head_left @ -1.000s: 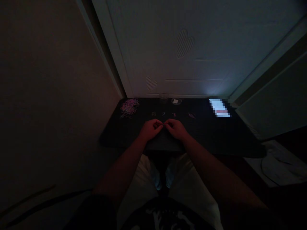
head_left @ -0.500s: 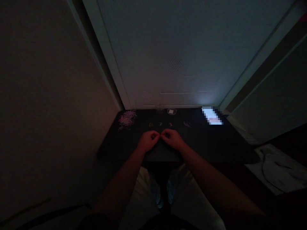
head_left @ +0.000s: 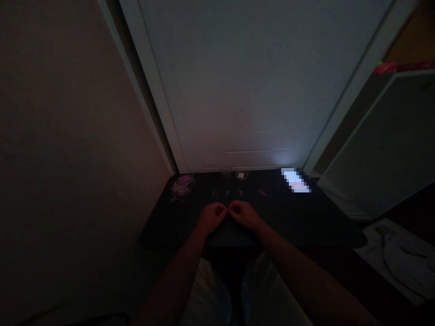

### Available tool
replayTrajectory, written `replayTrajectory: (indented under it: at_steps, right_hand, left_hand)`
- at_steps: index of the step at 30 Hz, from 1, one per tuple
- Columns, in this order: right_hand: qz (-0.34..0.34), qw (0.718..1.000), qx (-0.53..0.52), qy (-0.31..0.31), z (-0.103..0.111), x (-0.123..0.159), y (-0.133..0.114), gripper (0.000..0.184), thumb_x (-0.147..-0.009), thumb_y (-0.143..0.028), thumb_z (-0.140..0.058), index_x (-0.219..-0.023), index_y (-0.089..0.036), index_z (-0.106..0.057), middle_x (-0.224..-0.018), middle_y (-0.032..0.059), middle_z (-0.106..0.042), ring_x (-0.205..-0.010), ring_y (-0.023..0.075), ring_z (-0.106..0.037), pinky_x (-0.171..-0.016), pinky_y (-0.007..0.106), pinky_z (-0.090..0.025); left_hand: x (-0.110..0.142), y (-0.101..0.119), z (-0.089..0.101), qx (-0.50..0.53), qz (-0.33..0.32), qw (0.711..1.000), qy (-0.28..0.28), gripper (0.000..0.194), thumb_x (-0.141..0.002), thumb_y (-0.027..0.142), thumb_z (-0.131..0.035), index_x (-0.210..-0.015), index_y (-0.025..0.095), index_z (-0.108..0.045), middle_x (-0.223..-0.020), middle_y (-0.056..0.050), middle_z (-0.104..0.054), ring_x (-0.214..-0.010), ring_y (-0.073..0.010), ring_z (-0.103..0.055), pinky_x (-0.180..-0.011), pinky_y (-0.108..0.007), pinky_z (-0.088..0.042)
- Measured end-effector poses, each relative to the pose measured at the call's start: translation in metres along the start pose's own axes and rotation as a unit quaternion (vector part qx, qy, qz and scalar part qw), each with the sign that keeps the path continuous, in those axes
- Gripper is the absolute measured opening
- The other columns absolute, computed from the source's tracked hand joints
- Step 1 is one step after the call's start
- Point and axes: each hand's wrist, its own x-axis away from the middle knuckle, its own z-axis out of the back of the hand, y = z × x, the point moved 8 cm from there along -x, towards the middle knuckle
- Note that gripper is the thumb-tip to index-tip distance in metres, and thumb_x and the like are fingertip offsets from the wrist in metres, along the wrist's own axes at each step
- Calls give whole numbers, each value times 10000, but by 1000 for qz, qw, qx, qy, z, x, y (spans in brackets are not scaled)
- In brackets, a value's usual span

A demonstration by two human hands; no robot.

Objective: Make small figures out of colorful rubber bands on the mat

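Observation:
Over the dark table (head_left: 288,226), my left hand (head_left: 212,216) and my right hand (head_left: 244,214) meet at the fingertips. Both are closed in a pinch, thumb against finger. Whatever they pinch is too small and dim to name. Just beyond them lies a row of small piles of thin strands: a dull pile (head_left: 214,194), a bluish pile (head_left: 227,193), a reddish pile (head_left: 240,193) and a purplish pile (head_left: 263,193). A larger heap of pink and purple strands (head_left: 182,187) lies at the far left of the table.
At the table's back edge stand a clear container (head_left: 226,171) and a round clear dish or lid (head_left: 242,175) with a white square. A brightly lit, pixelated screen (head_left: 295,180) lies at the back right. A white panel (head_left: 265,90) rises behind the table.
The camera view has tilted up, so the table and hands appear lower. My hands stay pinched together at about the same place over the table.

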Motion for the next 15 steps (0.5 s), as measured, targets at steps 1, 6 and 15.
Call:
replayTrajectory:
  at_steps: [1, 6, 15]
  right_hand:
    - [-2, 1000, 3, 2, 0, -1, 1, 93, -728, -200, -546, -776, -167, -619, -672, -9, -599, -602, 99, -508, -559, 208, -364]
    - [-13, 999, 36, 25, 0, -5, 6, 108, -769, -215, -508, -753, -172, -605, -712, 10, -623, -647, 114, -533, -607, 222, -374]
    - [-11, 997, 78, 24, -4, -8, 5, 137, -779, -225, -485, -788, -173, -611, -769, 26, -640, -706, 130, -562, -637, 226, -376]
  left_hand:
    - [0, 0, 0, 3, 0, 1000, 1, 200, -774, 309, -523, -846, 172, -649, -779, -15, -671, -690, -121, -589, -637, -231, -435]
    - [-3, -2, 0, 2, 12, 1000, -5, 216, -774, 332, -511, -831, 168, -640, -756, -21, -664, -681, -129, -586, -633, -239, -429]
    - [-4, -5, 1, -34, 13, 999, -9, 240, -790, 344, -473, -839, 174, -634, -793, -25, -660, -722, -134, -579, -654, -241, -400]
